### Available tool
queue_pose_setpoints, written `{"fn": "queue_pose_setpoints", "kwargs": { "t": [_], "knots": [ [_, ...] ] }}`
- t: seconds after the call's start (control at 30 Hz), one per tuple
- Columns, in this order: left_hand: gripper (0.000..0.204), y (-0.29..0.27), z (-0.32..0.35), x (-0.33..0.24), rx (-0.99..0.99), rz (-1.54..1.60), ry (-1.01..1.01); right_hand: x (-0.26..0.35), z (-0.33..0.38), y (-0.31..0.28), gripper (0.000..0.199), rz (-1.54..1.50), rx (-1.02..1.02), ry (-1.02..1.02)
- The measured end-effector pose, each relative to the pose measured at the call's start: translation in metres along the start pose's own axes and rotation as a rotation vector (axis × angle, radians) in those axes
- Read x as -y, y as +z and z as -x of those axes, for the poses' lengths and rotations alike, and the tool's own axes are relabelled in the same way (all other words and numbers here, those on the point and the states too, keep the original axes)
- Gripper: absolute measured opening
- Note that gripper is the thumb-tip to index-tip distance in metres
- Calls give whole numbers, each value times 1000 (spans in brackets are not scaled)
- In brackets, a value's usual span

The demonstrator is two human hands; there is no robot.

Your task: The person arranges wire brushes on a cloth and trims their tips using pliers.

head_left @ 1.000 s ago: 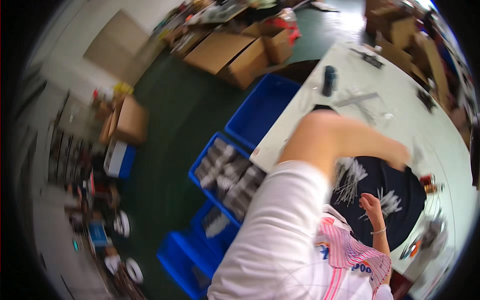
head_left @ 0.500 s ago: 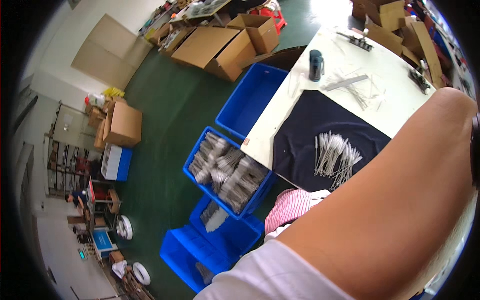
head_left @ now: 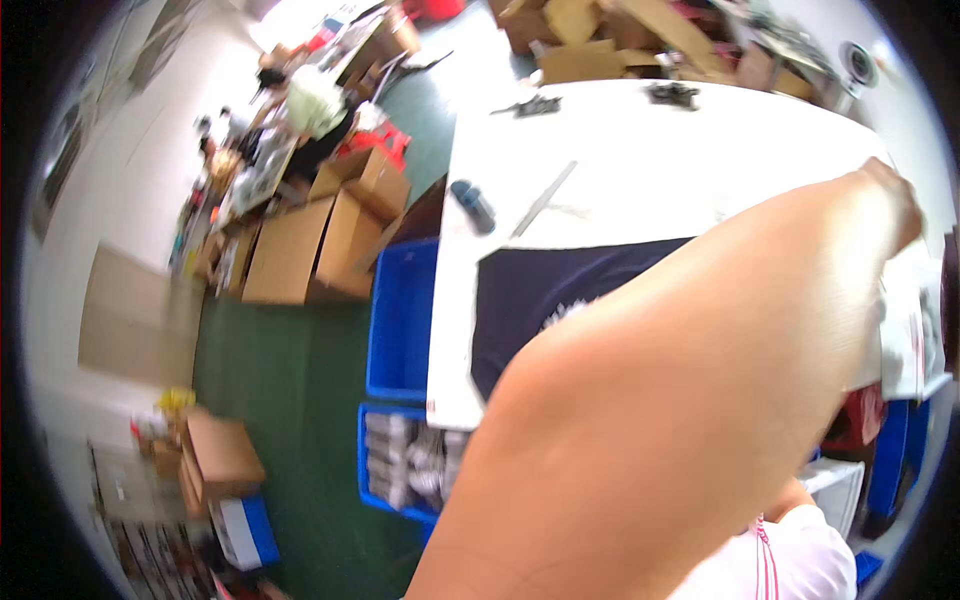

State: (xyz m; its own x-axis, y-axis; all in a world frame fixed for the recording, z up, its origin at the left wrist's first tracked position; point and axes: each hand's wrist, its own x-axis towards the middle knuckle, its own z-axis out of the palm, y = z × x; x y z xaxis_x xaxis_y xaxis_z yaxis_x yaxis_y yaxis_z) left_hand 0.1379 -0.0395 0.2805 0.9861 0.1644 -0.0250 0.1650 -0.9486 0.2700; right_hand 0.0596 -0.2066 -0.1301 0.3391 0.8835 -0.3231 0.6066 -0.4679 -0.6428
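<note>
Fingers of the left hand [head_left: 893, 205] blur — can't tell spread or hold — forearm [head_left: 690, 390] partly hiding navy cloth [head_left: 530, 290].

Dark navy cloth [head_left: 525, 290] lies spread flat on the white table [head_left: 650, 180], its far edge running nearly straight and its left edge close to the table's left side. Near portion is hidden from view. On the cloth, a cluster of thin white pieces [head_left: 566, 311] shows only at its far ends, side by side; blur and cover prevent a count or a check of their full shape.
</note>
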Motion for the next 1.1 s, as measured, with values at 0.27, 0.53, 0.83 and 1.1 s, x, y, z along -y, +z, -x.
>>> {"fn": "queue_pose_setpoints", "kwargs": {
  "t": [0.27,0.53,0.83,1.1],
  "knots": [
    [14,22,-39,79,-60,-57,674,28,0,16,29,-41,22,260],
    [19,183,12,250,310,381,332,-12,32,9,21,-127,-396,651],
    [19,350,149,177,81,1319,-1177,-266,98,-71,12,351,-1018,793],
    [22,420,80,107,-53,1196,-1071,-316,100,-133,29,301,-703,959]
  ]
}}
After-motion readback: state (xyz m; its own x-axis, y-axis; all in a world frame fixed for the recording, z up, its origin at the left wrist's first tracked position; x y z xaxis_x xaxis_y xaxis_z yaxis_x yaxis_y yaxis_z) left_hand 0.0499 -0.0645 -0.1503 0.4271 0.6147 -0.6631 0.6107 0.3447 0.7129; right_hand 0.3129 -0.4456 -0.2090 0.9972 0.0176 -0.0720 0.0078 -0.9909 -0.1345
